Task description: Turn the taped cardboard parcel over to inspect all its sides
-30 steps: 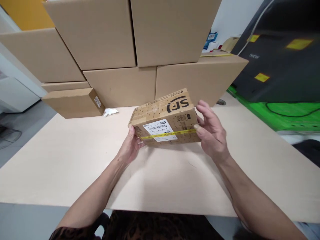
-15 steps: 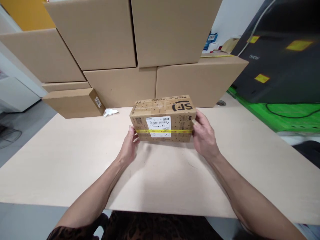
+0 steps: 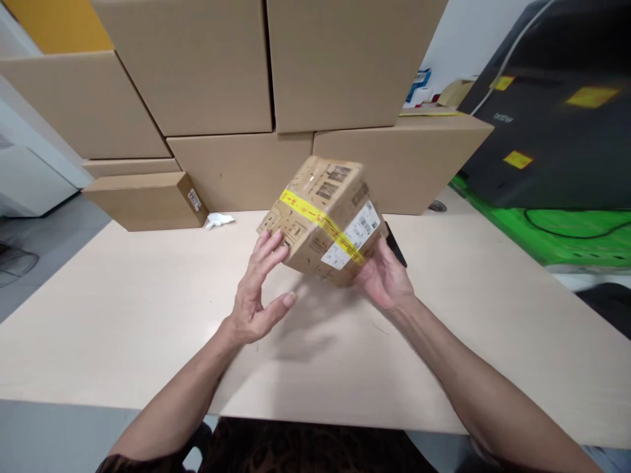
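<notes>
A brown cardboard parcel box (image 3: 340,220), tilted on a corner, is raised above the table. Yellow tape (image 3: 323,223) runs round it, and a white shipping label (image 3: 352,236) is stuck on the side facing me. My right hand (image 3: 387,276) supports the box from below at its lower right, some fingers hidden behind it. The fingertips of my left hand (image 3: 261,289) rest against the box's left side, with the thumb spread away from it. A black, flat-edged thing (image 3: 396,246) shows behind the box near my right fingers; its kind is not clear.
Large cardboard boxes (image 3: 236,171) are stacked along the back of the table (image 3: 148,328). A smaller carton (image 3: 142,203) and crumpled white paper (image 3: 219,220) lie at the left. A tape roll (image 3: 437,206) sits back right, near a dark machine (image 3: 522,131) and a green surface (image 3: 542,233).
The box has been turned and tilted, so its taped end and another printed face now show. My left hand has loosened and spread; my right hand has shifted under the box.
</notes>
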The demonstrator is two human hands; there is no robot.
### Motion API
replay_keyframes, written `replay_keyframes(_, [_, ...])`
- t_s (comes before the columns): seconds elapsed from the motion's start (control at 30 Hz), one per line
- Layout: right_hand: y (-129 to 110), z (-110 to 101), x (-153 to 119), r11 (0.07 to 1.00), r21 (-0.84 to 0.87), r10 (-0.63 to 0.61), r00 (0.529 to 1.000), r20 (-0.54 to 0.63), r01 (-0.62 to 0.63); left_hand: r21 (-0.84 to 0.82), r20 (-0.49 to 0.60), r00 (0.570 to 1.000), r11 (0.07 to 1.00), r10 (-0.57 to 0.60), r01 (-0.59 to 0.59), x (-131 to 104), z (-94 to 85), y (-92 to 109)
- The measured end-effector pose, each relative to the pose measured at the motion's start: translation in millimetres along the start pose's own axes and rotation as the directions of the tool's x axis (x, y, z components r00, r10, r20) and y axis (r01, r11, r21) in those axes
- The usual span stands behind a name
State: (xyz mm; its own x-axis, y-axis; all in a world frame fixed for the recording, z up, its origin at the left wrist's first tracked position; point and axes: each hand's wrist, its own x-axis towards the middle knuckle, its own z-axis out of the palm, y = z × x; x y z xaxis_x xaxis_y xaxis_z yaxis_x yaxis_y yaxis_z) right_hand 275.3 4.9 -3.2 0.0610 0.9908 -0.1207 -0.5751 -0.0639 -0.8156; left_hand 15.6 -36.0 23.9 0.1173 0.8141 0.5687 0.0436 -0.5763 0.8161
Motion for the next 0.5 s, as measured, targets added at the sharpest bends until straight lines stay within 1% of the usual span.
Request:
replay_keyframes(0.07, [6.0,0.5,-2.8,0.995,-0.032,0.098,0.995,0.002,-0.098,0.075,0.039,0.998,0.995,0.056,-0.059,-0.1,-1.9,0.8])
replay_keyframes(0.1, [9.5,0.3,-3.7,0.992,-0.062,0.110,0.994,-0.017,-0.111,0.097,0.063,0.996,0.993,0.067,-0.073,0.0,-2.4,1.5])
replay_keyframes(0.13, [12.9,-0.4,-4.1,0.991,-0.097,0.083,0.995,-0.050,-0.087,0.112,0.088,0.993,0.990,0.075,-0.085,0.3,-2.5,2.1])
replay_keyframes(0.17, [15.8,-1.7,-3.8,0.991,-0.131,0.015,0.995,-0.096,-0.028,0.126,0.116,0.989,0.987,0.087,-0.101,0.5,-2.4,2.5])
replay_keyframes(0.2, [17.7,-3.5,-3.0,0.985,-0.165,-0.078,0.986,-0.145,0.054,0.142,0.143,0.984,0.982,0.107,-0.127,0.7,-2.0,2.6])
replay_keyframes(0.27, [17.3,-8.5,-0.2,0.952,-0.223,-0.253,0.947,-0.197,0.208,0.179,0.194,0.967,0.964,0.163,-0.198,0.9,-1.5,1.6])
replay_keyframes(0.3, [14.8,-11.0,1.1,0.931,-0.247,-0.318,0.929,-0.188,0.269,0.193,0.221,0.955,0.951,0.197,-0.241,1.0,-1.4,0.8])
replay_keyframes(0.37, [5.8,-14.8,2.2,0.884,-0.298,-0.403,0.910,-0.100,0.359,0.208,0.270,0.929,0.926,0.255,-0.315,0.9,-1.9,-1.0])
replay_keyframes(0.47, [-12.1,-14.5,-0.7,0.820,-0.353,-0.450,0.888,0.092,0.451,0.214,0.347,0.889,0.897,0.300,-0.387,-0.5,-2.6,-2.5])
replay_keyframes(0.5, [-17.5,-13.0,-2.4,0.816,-0.355,-0.442,0.888,0.125,0.456,0.216,0.370,0.879,0.893,0.300,-0.396,-1.6,-2.4,-2.9])
